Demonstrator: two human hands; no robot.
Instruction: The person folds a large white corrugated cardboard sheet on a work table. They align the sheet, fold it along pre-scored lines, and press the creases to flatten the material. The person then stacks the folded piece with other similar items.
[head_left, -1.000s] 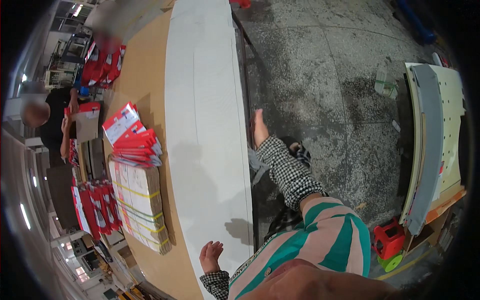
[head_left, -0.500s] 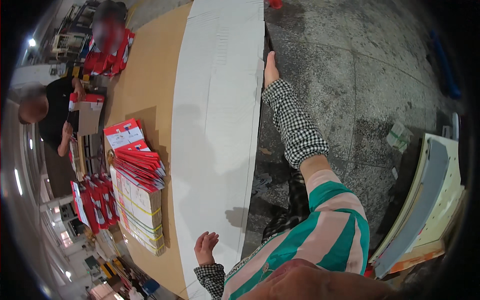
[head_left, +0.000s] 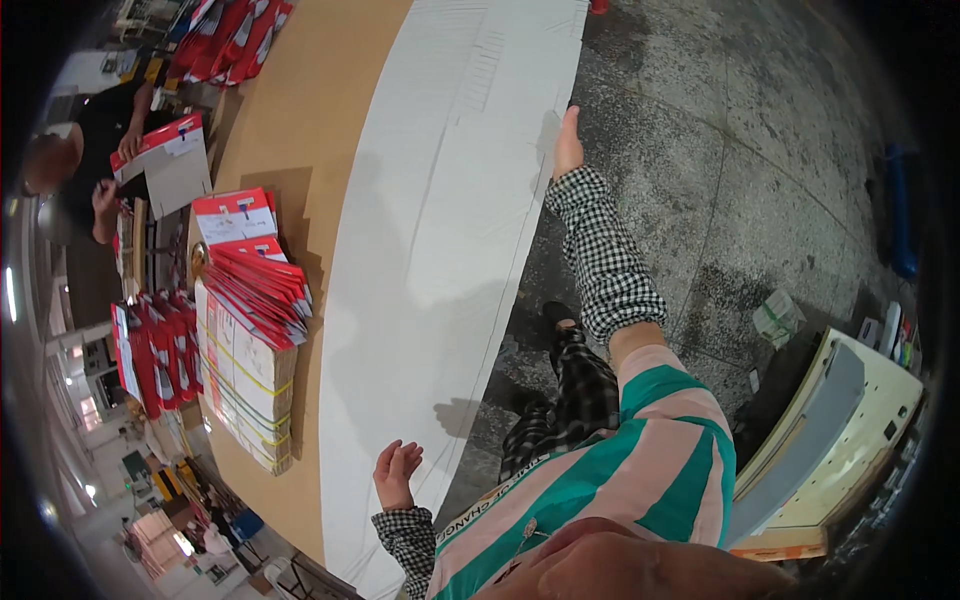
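Observation:
A long white sheet [head_left: 440, 230], creased at its far end, lies over the brown tabletop and runs away from me. My right hand [head_left: 567, 148] is stretched out at the sheet's right edge. It is seen edge-on with straight fingers, and nothing shows in it; whether it touches the sheet I cannot tell. Nearer to me, my left hand [head_left: 397, 472] hovers above the sheet's near part. Its fingers are loosely bent and apart, and it holds nothing. The shadow of a hand falls on the sheet beside it.
Left of the sheet, red-and-white folded cartons [head_left: 262, 290] lie on a strapped bundle of flat board [head_left: 240, 385] on the brown tabletop [head_left: 300, 110]. Across the table a person [head_left: 105, 150] handles an open carton [head_left: 175, 165]. A cream-and-grey panel [head_left: 835, 430] stands right on the speckled floor [head_left: 690, 150].
The view has shifted, so the bundle and cartons sit further left and higher. The co-worker's carton now appears spread wider. Both my hands keep much the same pose, the right still by the sheet's edge.

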